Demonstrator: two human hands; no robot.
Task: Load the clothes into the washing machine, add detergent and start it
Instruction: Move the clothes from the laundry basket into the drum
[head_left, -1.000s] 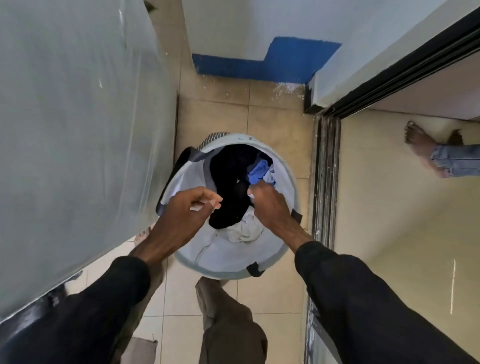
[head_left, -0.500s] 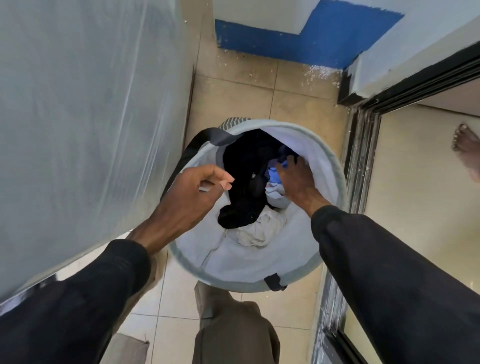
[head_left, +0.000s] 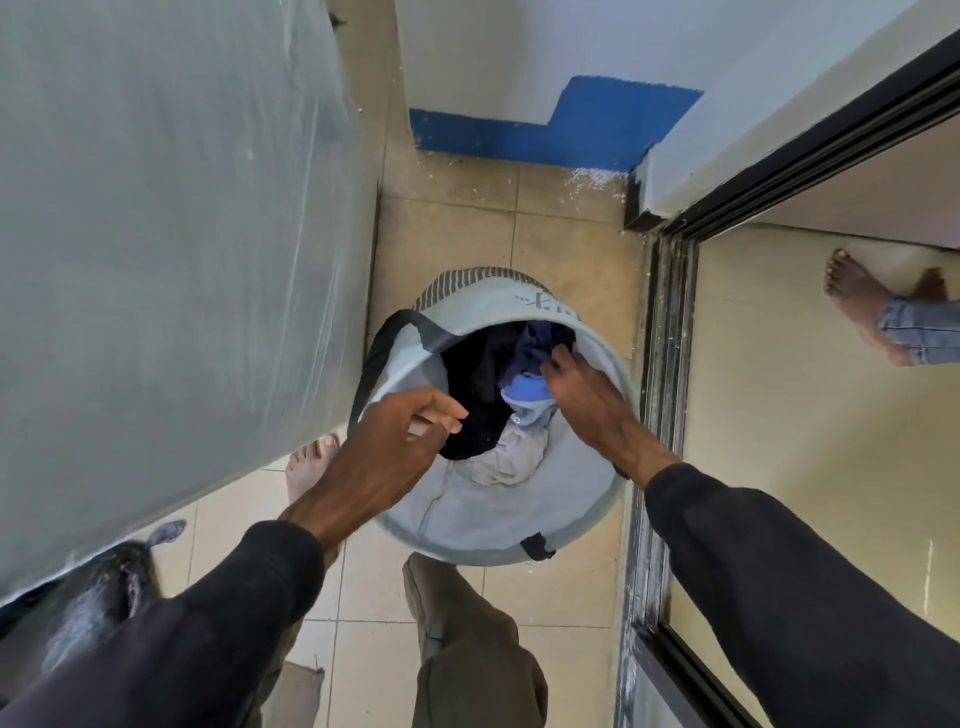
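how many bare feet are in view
3: one bare foot by the left hand, two bare feet beyond the black door track. Others may be hidden.

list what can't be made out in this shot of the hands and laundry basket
Head view: right hand fingertips are buried in the blue clothes, so its grip is unclear.
Left hand: curled fingers hide whether it holds anything.
Laundry basket: top garments hide what lies deeper.
Plastic-wrapped panel: cut off by the left edge; no door or controls show.
Print on the basket rim: too small to read.
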